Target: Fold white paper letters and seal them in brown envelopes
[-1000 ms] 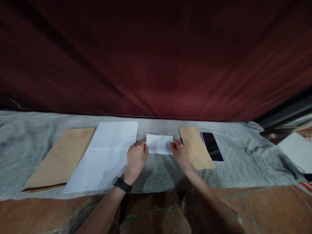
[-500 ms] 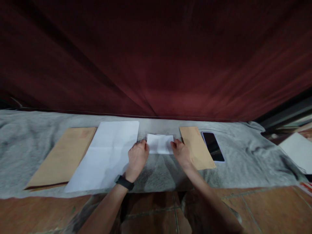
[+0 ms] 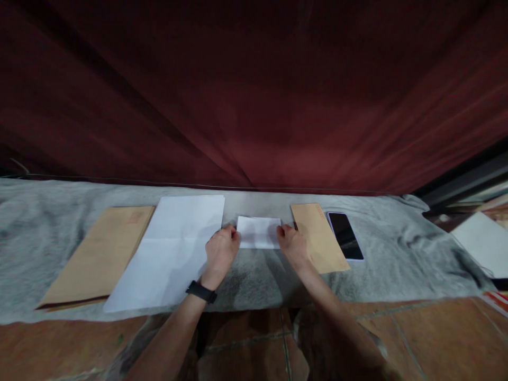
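Observation:
A small folded sheet of white paper (image 3: 259,233) lies between my two hands on the grey cloth (image 3: 254,286). My left hand (image 3: 222,247), with a dark band on its wrist, pinches the paper's left edge. At the opposite edge, my right hand (image 3: 292,244) has its fingers closed on the paper. Large white sheets (image 3: 170,254) with a crease lie just left of my left hand, partly under it. Beside my right hand is a brown envelope (image 3: 319,238) with small reddish print near its top.
Farther left is a stack of larger brown envelopes (image 3: 99,254). A phone (image 3: 346,236) with a pale purple case lies right of the small envelope. A dark red curtain (image 3: 254,106) hangs behind the cloth. Brown floor tiles (image 3: 428,333) show in front, and a white flat object (image 3: 482,246) is far right.
The whole view has shifted slightly. Both hands stay at the two edges of the folded paper, with little other visible movement.

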`<state>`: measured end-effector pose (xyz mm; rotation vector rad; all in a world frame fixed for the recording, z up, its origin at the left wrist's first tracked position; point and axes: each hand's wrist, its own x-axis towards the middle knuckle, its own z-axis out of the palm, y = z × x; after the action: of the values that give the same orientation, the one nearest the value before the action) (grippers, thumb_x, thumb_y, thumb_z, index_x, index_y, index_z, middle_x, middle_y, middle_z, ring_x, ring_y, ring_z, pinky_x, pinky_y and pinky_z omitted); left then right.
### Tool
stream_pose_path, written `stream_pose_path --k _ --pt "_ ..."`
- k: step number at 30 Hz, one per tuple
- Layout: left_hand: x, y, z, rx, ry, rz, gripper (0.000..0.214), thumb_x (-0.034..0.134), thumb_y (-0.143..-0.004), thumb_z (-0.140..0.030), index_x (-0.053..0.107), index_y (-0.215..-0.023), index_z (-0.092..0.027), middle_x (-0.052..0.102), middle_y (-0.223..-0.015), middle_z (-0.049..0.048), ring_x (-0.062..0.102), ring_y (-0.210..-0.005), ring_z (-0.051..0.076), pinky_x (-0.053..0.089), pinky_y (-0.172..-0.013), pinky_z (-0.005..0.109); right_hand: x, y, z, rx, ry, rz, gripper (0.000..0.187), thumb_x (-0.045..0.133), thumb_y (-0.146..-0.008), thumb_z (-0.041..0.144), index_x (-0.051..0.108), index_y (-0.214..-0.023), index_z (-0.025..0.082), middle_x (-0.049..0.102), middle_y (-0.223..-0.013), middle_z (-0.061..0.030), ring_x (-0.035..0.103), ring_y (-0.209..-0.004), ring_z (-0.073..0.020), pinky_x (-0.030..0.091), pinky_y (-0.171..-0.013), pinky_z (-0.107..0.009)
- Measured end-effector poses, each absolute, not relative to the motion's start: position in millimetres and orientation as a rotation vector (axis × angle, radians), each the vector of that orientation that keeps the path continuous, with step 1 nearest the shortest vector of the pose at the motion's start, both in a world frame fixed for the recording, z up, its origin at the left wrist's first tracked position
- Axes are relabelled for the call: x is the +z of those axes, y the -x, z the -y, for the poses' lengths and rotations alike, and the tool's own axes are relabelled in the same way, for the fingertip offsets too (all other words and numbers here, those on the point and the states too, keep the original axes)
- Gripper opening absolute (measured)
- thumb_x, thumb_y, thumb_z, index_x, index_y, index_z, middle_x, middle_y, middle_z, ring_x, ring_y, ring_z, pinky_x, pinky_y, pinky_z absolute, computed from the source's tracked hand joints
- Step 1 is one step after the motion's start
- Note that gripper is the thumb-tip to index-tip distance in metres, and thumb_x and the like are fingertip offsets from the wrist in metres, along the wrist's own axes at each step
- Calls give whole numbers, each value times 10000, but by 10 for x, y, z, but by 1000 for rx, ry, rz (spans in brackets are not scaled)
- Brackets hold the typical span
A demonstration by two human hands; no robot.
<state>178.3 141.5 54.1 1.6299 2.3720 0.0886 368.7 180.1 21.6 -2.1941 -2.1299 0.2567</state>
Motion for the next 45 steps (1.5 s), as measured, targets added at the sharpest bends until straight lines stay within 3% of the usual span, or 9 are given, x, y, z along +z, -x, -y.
stream_pose_path --k 39,45 --pt "392 -1875 -1413 98 -1782 -2461 367 356 -1002 -274 618 -1223 -143 726 -874 146 717 -928 263 513 -773 331 117 -3647 -1775 21 2116 2192 364 391 -1065 311 685 -1069 96 759 -847 -169 754 -788 -235 508 -677 -281" --pt "362 -1894 -1380 148 -1901 -2467 324 350 -1002 -241 608 -1168 -140 709 -862 127 688 -936 281 497 -794 361 154 -3625 -1750 -9 2135 2214 343 406 -1064 317 679 -1101 113 769 -862 -169 759 -782 -242 526 -692 -296"
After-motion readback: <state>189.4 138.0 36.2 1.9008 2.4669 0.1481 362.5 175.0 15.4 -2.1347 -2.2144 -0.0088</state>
